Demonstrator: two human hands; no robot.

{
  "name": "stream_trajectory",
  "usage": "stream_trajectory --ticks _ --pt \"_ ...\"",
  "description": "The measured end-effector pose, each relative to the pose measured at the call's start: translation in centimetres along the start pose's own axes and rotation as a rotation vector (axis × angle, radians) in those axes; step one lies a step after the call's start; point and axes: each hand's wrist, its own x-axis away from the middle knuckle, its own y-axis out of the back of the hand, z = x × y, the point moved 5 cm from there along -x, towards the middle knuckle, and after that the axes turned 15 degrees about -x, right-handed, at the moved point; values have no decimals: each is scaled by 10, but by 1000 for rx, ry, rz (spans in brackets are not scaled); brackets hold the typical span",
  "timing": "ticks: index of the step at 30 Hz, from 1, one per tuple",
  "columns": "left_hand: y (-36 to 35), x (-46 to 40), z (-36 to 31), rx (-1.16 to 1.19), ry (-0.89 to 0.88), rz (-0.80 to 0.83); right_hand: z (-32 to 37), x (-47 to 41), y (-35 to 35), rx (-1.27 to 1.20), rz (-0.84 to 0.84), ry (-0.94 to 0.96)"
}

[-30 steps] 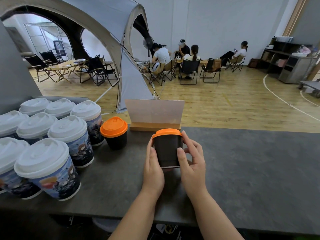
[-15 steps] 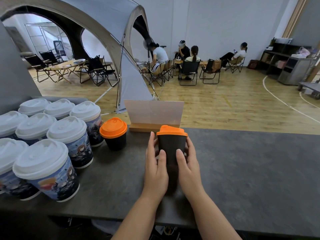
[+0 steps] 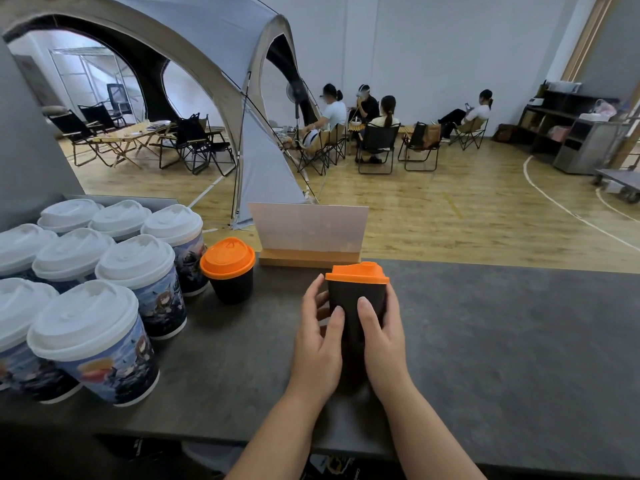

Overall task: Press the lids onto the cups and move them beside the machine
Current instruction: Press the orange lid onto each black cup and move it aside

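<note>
A black cup [image 3: 353,299] with an orange lid [image 3: 356,273] is tilted away from me above the dark counter [image 3: 502,334]. My left hand [image 3: 320,341] and my right hand [image 3: 382,336] grip its sides, thumbs on the near wall. A second black cup [image 3: 232,285] with an orange lid [image 3: 227,258] stands upright to the left, next to several tall printed cups with white lids [image 3: 138,261].
A sign holder with a wooden base [image 3: 308,233] stands just behind the held cup. The printed cups fill the counter's left side. Beyond the counter lie a wooden floor, a grey tent [image 3: 221,64], folding chairs and seated people.
The held cup has tipped forward and shifted slightly away from me; both hands slid lower down its sides. The other cups have not moved.
</note>
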Motion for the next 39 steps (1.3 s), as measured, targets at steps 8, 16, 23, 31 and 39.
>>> stream_trajectory --ticks 8,16,23,31,39 --pt "5 2 -8 -67 -68 -75 -8 -3 5 -153 -74 -150" --pt "3 0 -3 -18 -33 -35 -6 -2 4 -179 -55 -139" --pt "4 -1 -4 66 -3 -48 3 0 5 -189 11 -71" --pt "0 -2 -2 65 12 6 4 0 1 -146 -23 -71" --pt "-1 -5 0 31 39 -19 -3 -3 2 -148 -24 -74"
